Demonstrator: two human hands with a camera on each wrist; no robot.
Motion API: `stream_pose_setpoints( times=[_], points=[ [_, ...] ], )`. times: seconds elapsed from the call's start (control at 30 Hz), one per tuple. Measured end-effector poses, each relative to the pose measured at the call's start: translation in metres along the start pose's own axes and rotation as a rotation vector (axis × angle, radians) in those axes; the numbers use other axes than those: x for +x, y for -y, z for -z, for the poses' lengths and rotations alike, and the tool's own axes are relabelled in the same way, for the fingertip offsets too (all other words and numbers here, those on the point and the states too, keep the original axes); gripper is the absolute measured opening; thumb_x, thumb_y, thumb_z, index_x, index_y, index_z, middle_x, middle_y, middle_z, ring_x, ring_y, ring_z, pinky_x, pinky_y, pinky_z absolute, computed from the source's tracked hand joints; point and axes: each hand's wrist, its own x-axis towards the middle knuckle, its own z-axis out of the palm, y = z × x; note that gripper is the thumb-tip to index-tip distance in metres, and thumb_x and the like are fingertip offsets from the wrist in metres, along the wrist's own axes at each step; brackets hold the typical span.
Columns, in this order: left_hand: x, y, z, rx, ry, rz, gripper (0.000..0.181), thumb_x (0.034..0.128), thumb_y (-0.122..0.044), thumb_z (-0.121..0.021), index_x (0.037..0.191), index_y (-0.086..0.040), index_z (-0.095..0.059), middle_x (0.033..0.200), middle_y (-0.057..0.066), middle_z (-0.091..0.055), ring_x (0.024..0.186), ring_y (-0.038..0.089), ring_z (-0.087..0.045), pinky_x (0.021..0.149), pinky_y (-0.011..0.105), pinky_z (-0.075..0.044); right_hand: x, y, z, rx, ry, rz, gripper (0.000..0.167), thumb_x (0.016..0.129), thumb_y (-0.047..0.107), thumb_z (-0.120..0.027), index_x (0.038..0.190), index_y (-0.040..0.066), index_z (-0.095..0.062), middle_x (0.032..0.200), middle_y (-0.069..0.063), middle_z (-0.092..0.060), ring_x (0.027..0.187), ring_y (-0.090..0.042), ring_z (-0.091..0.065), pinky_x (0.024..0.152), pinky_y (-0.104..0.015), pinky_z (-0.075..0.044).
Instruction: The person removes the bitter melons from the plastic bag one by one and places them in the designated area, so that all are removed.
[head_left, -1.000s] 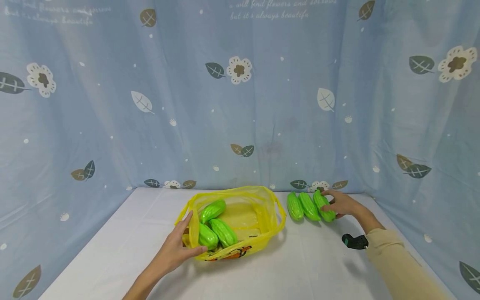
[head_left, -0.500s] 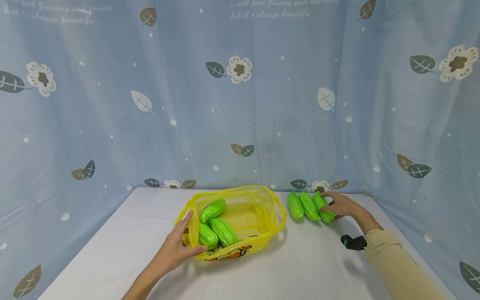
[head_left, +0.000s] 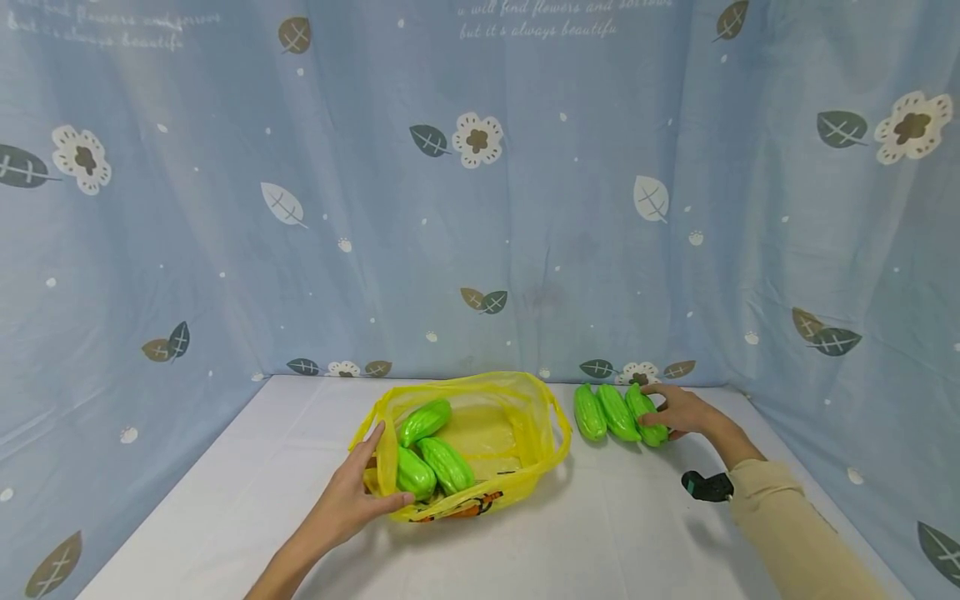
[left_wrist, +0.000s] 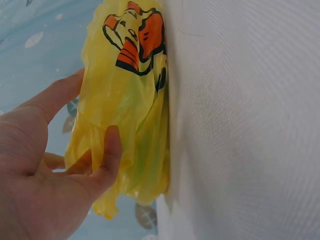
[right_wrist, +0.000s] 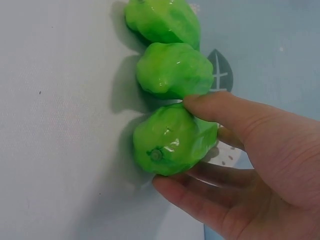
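On the right of the table lie three glossy green bitter melons side by side. My right hand point(head_left: 684, 412) grips the rightmost bitter melon point(right_wrist: 167, 137), thumb on one side and fingers on the other; it still rests in the row. The middle bitter melon point(head_left: 618, 413) and the left bitter melon point(head_left: 590, 413) stand just beside it. A yellow plastic bag point(head_left: 536, 454) gapes upward at centre, with three more bitter melons point(head_left: 447, 465) in its left part. My left hand point(head_left: 351, 497), fingers spread, touches the bag's left side from outside; in the left wrist view its fingertips meet the plastic.
A white cloth covers the table point(head_left: 585, 533). Behind it and at both sides hangs a blue curtain point(head_left: 570, 250) with leaf and flower prints. A black device point(head_left: 707, 486) sits at the right wrist by the beige sleeve point(head_left: 787, 525).
My right hand has closed slightly round the rightmost bitter melon, which has shifted a little. The left hand and the bag have stayed put.
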Motion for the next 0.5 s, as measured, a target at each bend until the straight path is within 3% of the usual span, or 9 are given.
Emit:
stream_pose_setpoints(
  times=[0.27,0.5],
  points=[
    [0.0006,0.0010,0.0001,0.003,0.007,-0.002,0.110,0.0748,-0.042,-0.084,0.157,-0.009,-0.019,0.158,0.024,-0.028,0.135,0.043,-0.043,0.106,0.062,-0.038,-0.0017,0.0005,0.0003,0.015,-0.002,0.010,0.076,0.091,0.030,-0.069,0.148,-0.005,-0.032,0.128,-0.040,-0.051,0.106,-0.043,-0.063,0.068,-0.040,-0.060],
    [0.0004,0.0005,-0.0006,0.003,0.009,0.005,0.110,0.0747,-0.041,-0.084,0.157,-0.009,-0.019,0.157,0.024,-0.030,0.131,0.041,-0.048,0.104,0.060,-0.041,-0.0013,-0.0003,0.0014,0.027,0.005,-0.002,0.076,0.092,0.030,-0.068,0.148,-0.005,-0.032,0.124,-0.038,-0.056,0.083,-0.024,-0.069,0.068,-0.038,-0.060]
  ],
)
